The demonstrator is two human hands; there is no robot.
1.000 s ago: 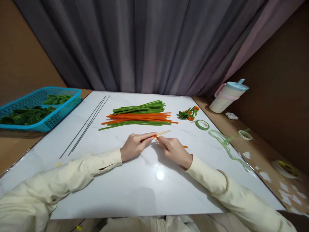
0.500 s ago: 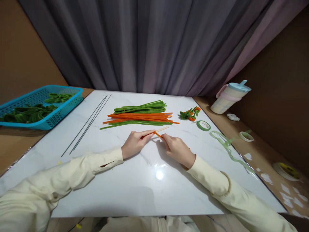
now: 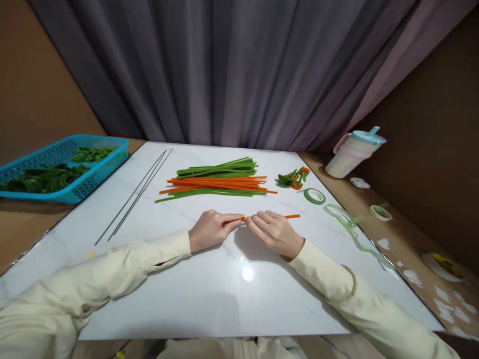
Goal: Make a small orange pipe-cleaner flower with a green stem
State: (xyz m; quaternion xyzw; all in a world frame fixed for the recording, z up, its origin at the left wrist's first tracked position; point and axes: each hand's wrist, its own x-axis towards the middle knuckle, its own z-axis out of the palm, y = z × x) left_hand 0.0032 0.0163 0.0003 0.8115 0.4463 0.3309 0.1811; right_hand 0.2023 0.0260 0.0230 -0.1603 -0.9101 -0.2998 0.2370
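Left hand [image 3: 209, 229] has its thumb and first finger stretched out, and their tips pinch one end of an orange stick [image 3: 293, 216]. Right hand [image 3: 275, 234] curls its fingers down over the stick and grips it close to that pinch, so the two hands nearly touch.

The stick is thin, bright and fuzzy. A tiny bit shows between the hands, at 3 o'clock from the left fingertips. A longer, straight bit pokes out past the right hand, at about 1 o'clock from its knuckles. The right hand hides the middle, so I cannot tell how the stick bends there.

Up at 11 o'clock from the hands, an orange pile [image 3: 217, 182] lies on the white table [image 3: 179, 299] with green sticks [image 3: 220, 169] on both sides of it. Small green and orange flowers [image 3: 294, 178] sit at 1 o'clock. Green tape [image 3: 313, 202] is at 2 o'clock, near a curly ribbon [image 3: 354, 225] at 3 o'clock. Dark wires [image 3: 143, 191] lie between 9 and 10 o'clock, and a blue basket [image 3: 90, 187] of green curls is past them. A cup [image 3: 348, 159] stands far off at 2 o'clock; its marks are too faint to read.
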